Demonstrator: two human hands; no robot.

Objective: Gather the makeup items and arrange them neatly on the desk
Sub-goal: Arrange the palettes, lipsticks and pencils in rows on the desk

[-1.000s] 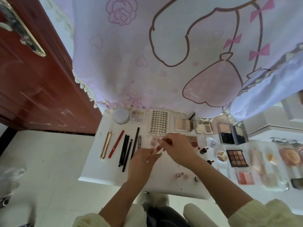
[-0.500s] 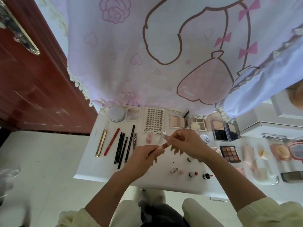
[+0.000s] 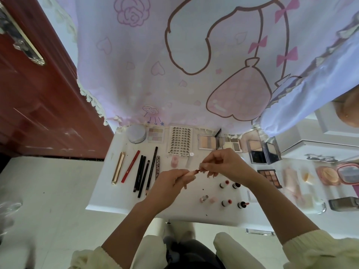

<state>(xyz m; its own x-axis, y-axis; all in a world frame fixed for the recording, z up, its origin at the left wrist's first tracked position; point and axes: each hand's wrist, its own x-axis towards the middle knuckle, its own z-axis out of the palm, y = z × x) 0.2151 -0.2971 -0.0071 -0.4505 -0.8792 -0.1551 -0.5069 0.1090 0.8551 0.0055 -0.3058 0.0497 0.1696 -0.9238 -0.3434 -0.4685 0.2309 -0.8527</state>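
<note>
Above the middle of the white desk, both hands hold one small lip product. My left hand grips its pale tube and my right hand pinches the cap end, with a dark red tip showing between them. Pencils and pens lie in a row at the left beside a gold tube. Several small lipsticks stand near the front edge. Palettes and a lash card line the back.
A pink printed cloth hangs over the desk's far side. A red-brown door stands at the left. More compacts, a brown palette and a sponge crowd the right. A round silver jar sits back left.
The hands have drawn slightly toward me and lower, still working the small lip product between them. The view has tilted, showing more lipsticks near the front edge.
</note>
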